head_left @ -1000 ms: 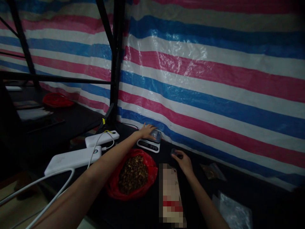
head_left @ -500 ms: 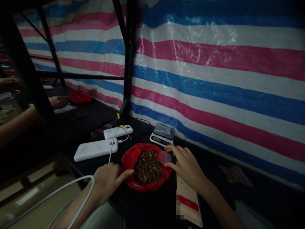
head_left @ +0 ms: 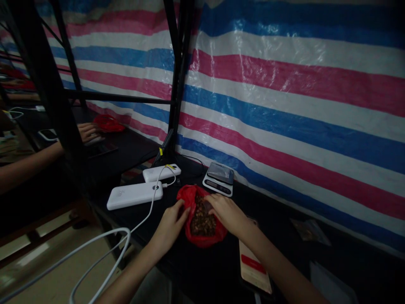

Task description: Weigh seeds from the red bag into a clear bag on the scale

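Gathering at the mouth of a red plastic bag of brown pieces on the black table, left hand cupped against its side, right hand curled over the opening, each grip narrow, any hold hidden.

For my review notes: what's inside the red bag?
The red bag holds a heap of small brown pieces, too dim to identify. The left hand and right hand cover parts of it, hiding what lies beneath.
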`<state>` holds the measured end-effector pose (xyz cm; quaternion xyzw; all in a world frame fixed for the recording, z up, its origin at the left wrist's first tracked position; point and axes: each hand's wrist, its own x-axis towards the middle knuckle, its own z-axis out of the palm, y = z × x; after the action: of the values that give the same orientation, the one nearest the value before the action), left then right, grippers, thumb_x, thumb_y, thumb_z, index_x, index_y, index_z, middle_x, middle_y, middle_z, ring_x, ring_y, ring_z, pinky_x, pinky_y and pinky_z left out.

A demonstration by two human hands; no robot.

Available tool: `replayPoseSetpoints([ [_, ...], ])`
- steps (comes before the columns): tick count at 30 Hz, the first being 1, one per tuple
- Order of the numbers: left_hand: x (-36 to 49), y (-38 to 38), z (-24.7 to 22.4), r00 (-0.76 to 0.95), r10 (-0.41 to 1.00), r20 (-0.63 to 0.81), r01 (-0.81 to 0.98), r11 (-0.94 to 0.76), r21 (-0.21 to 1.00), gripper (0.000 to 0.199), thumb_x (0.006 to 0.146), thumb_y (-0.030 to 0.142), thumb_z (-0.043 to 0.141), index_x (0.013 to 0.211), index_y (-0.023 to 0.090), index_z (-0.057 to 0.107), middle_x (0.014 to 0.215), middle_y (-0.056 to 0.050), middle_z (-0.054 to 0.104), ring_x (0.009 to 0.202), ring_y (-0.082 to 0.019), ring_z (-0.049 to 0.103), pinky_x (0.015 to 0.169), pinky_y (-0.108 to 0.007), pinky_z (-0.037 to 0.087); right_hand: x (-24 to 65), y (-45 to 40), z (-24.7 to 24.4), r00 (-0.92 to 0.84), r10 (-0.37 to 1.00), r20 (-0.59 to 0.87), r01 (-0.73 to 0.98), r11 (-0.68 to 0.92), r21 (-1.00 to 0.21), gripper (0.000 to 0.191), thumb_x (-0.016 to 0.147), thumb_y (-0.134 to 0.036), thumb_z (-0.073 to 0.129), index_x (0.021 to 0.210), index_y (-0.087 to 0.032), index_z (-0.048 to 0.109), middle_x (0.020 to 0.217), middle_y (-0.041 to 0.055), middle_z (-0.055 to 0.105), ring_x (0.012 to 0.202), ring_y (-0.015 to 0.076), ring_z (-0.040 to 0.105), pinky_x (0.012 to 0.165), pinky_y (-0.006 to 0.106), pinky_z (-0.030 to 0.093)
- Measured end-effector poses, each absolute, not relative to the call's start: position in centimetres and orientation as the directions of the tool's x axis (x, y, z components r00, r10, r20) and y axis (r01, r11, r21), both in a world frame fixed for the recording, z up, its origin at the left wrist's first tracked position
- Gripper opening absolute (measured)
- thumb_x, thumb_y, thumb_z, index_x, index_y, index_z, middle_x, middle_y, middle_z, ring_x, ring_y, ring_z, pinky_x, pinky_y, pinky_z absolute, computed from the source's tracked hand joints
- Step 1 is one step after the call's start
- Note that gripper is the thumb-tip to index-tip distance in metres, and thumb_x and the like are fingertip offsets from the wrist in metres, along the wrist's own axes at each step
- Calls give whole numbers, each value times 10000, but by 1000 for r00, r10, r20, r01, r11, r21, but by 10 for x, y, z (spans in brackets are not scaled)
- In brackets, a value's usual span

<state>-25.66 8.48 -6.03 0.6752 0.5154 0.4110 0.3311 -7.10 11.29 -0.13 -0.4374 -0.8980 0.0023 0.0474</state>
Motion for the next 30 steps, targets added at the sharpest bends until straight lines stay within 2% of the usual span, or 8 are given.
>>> replayPoseSetpoints([
  [3,-254,87,-64,91,970,226,252,-242,937,265,830,386,405,851,159,540,769,-31,611,680,-153,555,621,-221,404,-68,113,0,-603,793,84,764,605,-226,333,781,-95,495,1095,-205,509,1048,50,590,967,159,540,819,260,395],
  [8,-252,85,-72,90,969,230,56,-236,970,261,805,384,459,915,167,554,855,-37,606,793,-173,554,729,-246,421,-79,104,8,-583,812,27,790,574,-216,341,761,-80,510,1085,-185,528,1083,86,577,1043,205,505,876,320,372],
  [10,-249,84,-76,11,977,212,-16,-212,977,266,772,396,502,892,166,559,879,-42,594,843,-185,544,779,-264,414,-84,101,7,-584,811,36,776,571,-269,344,751,-86,526,1082,-184,531,1081,86,580,1049,208,500,885,323,366],
  [14,-236,80,-81,-233,971,60,-261,-122,958,317,716,461,532,833,166,532,842,-31,569,834,-188,540,763,-280,431,-93,103,-9,-604,793,80,659,553,-511,310,714,-132,588,1010,-221,566,991,23,612,946,170,542,826,276,400],
  [18,-219,77,-82,-281,958,-55,-409,-67,910,336,749,485,460,885,178,462,874,-27,560,857,-183,562,763,-290,451,-99,112,-29,-567,819,86,531,443,-722,326,663,-134,629,976,-213,586,881,-1,634,781,134,576,689,237,438],
  [24,-224,60,-85,-447,893,-50,-141,-15,990,426,823,401,337,1181,174,301,1261,-124,391,1161,-206,424,919,-316,402,-83,119,-39,-476,877,73,270,224,-936,318,620,-239,678,915,-181,577,906,33,638,787,155,603,708,284,464],
  [28,-239,60,-57,-516,795,319,189,-257,948,431,835,353,366,1229,195,291,1349,-97,271,1287,-210,228,1050,-351,242,-62,121,-34,-382,911,156,110,212,-971,381,628,-342,689,960,-205,564,1029,66,629,958,201,582,869,362,422],
  [30,-244,86,-30,-384,773,505,266,-432,862,340,844,308,364,1162,187,380,1269,-86,385,1227,-194,324,1041,-343,249,-52,123,-30,-343,923,174,67,208,-976,403,642,-374,679,992,-216,558,1080,75,618,1025,216,556,919,390,387],
])
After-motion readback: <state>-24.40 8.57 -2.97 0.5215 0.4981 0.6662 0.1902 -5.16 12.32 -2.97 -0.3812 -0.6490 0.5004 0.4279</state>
